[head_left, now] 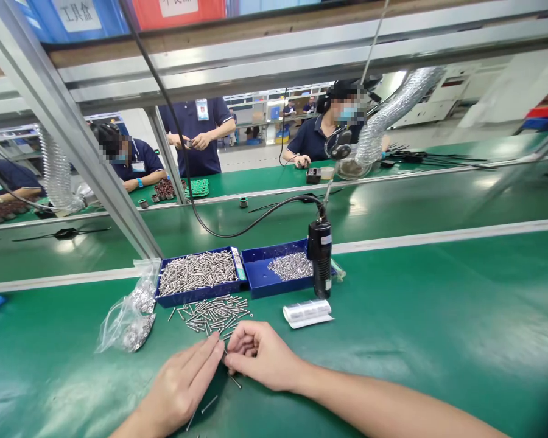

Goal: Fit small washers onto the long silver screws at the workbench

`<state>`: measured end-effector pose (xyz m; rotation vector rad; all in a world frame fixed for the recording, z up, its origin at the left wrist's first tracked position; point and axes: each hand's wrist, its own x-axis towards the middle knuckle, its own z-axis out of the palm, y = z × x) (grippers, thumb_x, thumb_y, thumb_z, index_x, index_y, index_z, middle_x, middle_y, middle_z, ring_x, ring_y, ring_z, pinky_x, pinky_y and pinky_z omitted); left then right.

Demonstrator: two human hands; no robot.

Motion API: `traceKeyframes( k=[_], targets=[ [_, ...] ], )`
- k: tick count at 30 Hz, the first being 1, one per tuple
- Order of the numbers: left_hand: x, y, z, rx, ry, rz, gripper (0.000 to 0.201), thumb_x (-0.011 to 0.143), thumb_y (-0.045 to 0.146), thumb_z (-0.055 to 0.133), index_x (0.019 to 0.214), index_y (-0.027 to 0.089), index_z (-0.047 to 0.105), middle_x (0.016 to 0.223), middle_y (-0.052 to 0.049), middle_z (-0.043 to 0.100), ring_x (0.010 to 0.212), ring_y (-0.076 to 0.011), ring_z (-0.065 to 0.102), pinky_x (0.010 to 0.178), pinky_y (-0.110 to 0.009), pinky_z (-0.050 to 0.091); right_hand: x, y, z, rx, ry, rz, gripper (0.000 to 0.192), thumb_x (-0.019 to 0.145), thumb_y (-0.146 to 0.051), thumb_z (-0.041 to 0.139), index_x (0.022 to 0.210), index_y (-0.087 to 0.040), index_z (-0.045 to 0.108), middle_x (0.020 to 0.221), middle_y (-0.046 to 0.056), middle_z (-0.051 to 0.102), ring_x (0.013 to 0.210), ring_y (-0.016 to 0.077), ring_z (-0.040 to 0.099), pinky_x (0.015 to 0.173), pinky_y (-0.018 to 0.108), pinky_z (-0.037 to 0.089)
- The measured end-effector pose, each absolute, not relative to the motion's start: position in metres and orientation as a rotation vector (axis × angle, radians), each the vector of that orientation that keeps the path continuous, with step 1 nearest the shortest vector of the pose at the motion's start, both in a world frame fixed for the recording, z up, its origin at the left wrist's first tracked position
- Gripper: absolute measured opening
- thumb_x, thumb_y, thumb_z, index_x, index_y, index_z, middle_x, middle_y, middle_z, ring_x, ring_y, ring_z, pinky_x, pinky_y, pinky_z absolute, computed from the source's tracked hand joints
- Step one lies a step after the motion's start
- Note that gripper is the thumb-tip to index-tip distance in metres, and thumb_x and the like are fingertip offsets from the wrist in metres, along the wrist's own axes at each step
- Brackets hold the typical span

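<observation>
While my left hand (182, 383) lies open, fingers flat on the counter (438, 340), my right hand (260, 356) pinches 1 screw (234, 381) below the loose screw pile (214, 313). Sorting step, I judge; next needs a clean single pick.

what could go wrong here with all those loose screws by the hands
1. The loose screws lie in an open pile on the green mat, outside the blue tray. A sweep of the left hand or right hand might scatter them.
2. A few single screws lie close to the left wrist and could be knocked off or lost.
3. The hanging screwdriver dangles just beyond the pile, so a reaching arm may bump it.
</observation>
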<state>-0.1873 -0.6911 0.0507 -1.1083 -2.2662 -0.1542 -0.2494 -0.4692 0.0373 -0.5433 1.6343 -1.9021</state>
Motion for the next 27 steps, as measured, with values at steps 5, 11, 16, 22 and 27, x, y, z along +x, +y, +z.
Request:
traceKeyframes(
  k=[5, 11, 16, 22, 27],
  targets=[
    [-0.182, -0.696, 0.045, -1.118, -2.23, -0.287, 0.048, 0.091, -0.004, 0.046, 0.138, 0.0, 0.054, 0.132, -0.024, 0.064, 0.129, -0.0321, 0.057, 0.096, -0.042, 0.06, -0.252, -0.468, 0.033, -0.483, 1.548, -2.01, 0.038, 0.067, -0.023, 0.087, 0.09, -0.015, 0.058, 0.08, 0.002, 0.073, 0.068, 0.0156, 0.072, 0.055, 0.019, 0.051],
    [-0.195, -0.682, 0.039, -0.353, -2.3, -1.395, 0.019, 0.091, 0.016, 0.066, 0.107, 0.017, 0.075, 0.098, -0.009, 0.08, 0.08, -0.0212, 0.078, 0.074, -0.026, 0.066, -0.258, -0.469, 0.029, -0.503, 1.609, -2.03, 0.041, 0.073, -0.036, 0.083, 0.104, -0.013, 0.067, 0.084, 0.006, 0.074, 0.066, 0.0169, 0.07, 0.05, 0.021, 0.051],
    [-0.203, -0.673, 0.052, 0.487, -2.076, -2.397, 0.047, 0.072, 0.042, 0.087, 0.104, 0.01, 0.075, 0.096, -0.015, 0.079, 0.078, -0.0203, 0.075, 0.072, -0.025, 0.063, -0.27, -0.453, 0.044, -0.944, 2.202, -1.631, 0.015, 0.086, -0.024, 0.064, 0.089, -0.017, 0.077, 0.079, 0.004, 0.074, 0.065, 0.0152, 0.064, 0.06, 0.026, 0.051],
    [-0.197, -0.67, 0.05, 0.53, -1.962, -2.646, 0.047, 0.07, 0.04, 0.089, 0.102, 0.009, 0.076, 0.092, -0.014, 0.077, 0.074, -0.0162, 0.07, 0.071, -0.024, 0.059, -0.283, -0.44, 0.048, -1.628, 2.543, -0.927, 0.022, 0.086, -0.012, 0.055, 0.095, -0.019, 0.074, 0.088, 0.005, 0.074, 0.082, 0.0193, 0.065, 0.075, 0.029, 0.049],
    [-0.197, -0.672, 0.041, 0.504, -1.993, -2.673, 0.045, 0.073, 0.04, 0.087, 0.103, 0.009, 0.075, 0.091, -0.013, 0.076, 0.073, -0.0162, 0.07, 0.07, -0.025, 0.058, -0.287, -0.436, 0.056, -1.681, 2.582, -0.694, 0.017, 0.089, -0.016, 0.056, 0.097, -0.022, 0.07, 0.093, 0.003, 0.07, 0.086, 0.0182, 0.063, 0.071, 0.027, 0.046]
  ],
)
